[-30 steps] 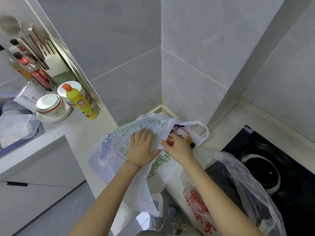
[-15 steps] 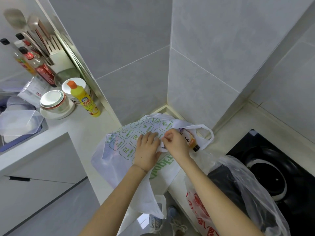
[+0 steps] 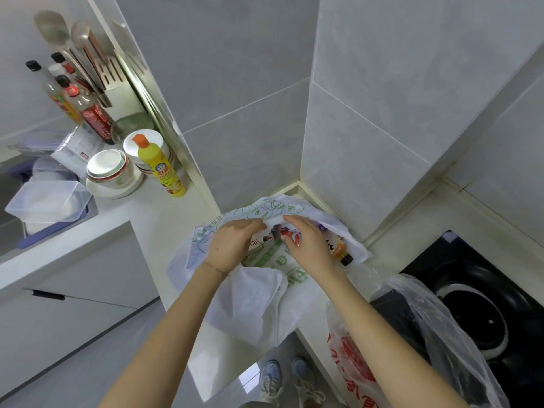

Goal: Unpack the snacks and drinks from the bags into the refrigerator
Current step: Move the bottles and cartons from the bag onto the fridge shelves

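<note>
White bag (image 3: 265,293) with green print lies slumped on the pale counter (image 3: 164,219), pushed into the corner where the grey tiled walls (image 3: 250,98) meet. Its mouth faces right and up, and its lower part hangs over the counter edge.

Left hand (image 3: 232,242) is on top of the bag, fingers curled, pinching the upper lip of the mouth and holding it raised. Right hand (image 3: 309,245) is at the mouth just beside the left. Its fingers curve under the raised lip and its thumb is against a red-and-white packet (image 3: 290,235) inside. Cannot tell whether it grips the packet or only touches it. More printed packets show in the opening, too crumpled to read.

Amber bottle (image 3: 340,251) with a dark cap lies tilted at the right end of the mouth, cap poking out toward the hob (image 3: 441,260).

Clear bag (image 3: 353,357) with red print sits right of the white bag, under the right forearm, draped partly over the black hob. Something dark is inside it, not identifiable.

Far left of the counter:
- Yellow bottle (image 3: 160,166) with orange cap, upright, just beside a stack of bowls (image 3: 109,169).
- Clear plastic tub (image 3: 50,201) further left.
- Sauce bottles (image 3: 94,113) behind the bowls, against the wall.

Shoes (image 3: 270,378) are visible on the floor below the counter edge.
</note>
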A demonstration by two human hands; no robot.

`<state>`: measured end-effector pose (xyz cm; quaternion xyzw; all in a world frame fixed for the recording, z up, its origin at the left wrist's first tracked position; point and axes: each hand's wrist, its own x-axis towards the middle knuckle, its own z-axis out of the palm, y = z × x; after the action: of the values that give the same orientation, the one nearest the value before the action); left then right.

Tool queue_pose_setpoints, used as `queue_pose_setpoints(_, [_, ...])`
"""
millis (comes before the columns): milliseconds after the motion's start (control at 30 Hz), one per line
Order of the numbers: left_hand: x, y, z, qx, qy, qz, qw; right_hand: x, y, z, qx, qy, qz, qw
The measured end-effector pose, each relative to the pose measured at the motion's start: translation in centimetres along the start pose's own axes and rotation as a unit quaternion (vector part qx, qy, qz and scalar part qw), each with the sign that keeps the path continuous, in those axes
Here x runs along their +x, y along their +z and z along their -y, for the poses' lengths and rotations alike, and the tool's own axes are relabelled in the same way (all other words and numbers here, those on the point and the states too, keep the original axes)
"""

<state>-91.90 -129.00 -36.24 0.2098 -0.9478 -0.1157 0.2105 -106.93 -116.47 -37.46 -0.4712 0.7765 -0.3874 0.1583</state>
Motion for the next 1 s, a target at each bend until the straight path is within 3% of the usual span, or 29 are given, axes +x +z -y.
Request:
queue_pose_setpoints(167, [-1.1,-0.2,2.2,0.056,-0.008,-0.002,0.998,0.3,0.9,0.1,-0.044,-0.055,0.023,0.997])
queue_pose_setpoints(333, [-3.0,0.3,3.3,0.126,-0.055,0.008,0.99,-0.1,1.9,0.5,-0.03,-0.027,0.049,0.998])
queue_pose_setpoints(533, [-4.8,1.3,3.8,0.149,-0.145,0.133,0.969,-1.0,2.8,0.0,-0.073,-0.029,0.061,0.995])
queue_pose_setpoints(767, [-5.5,2.2,4.2,0.172,-0.165,0.219,0.946,-1.4,5.9,-1.4,-0.175,-0.003,0.235,0.956])
queue_pose_setpoints(1000, [-5.7,3.1,5.0,0.235,-0.148,0.224,0.934,-0.4,8.8,-2.5,-0.199,0.014,0.266,0.943])
